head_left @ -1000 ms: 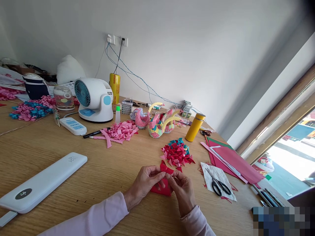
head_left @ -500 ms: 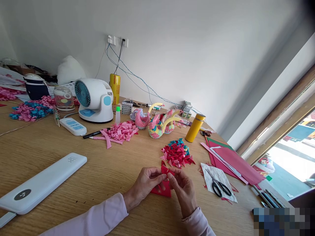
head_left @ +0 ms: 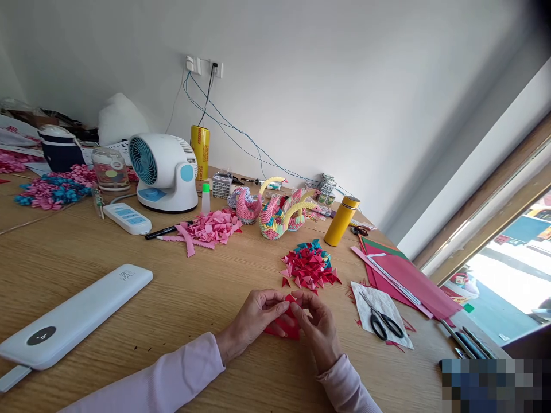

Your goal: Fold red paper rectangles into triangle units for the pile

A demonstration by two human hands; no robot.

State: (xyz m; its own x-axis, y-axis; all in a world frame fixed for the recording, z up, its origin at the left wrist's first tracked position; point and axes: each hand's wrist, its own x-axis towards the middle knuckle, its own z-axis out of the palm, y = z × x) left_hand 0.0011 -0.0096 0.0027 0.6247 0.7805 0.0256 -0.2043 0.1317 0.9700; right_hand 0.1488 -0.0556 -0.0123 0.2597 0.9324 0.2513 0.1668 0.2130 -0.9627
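Between the fingertips of both hands is a small red paper piece, mostly hidden by the fingers. My left hand pinches it from the left, and my right hand pinches it from the right. Below the fingers, flat on the table, lies red paper. Just beyond my hands sits a pile of folded paper triangles, mostly red with some blue ones at its back.
Black-handled scissors lie on a white tissue at right, near red paper sheets. Behind stand a yellow bottle, paper swans, pink paper pieces and a white fan. A white power bank lies at left.
The red piece in my fingers shows less now; its upright flap has been folded down. My fingertips have drawn closer together around it. The camera view has shifted slightly.
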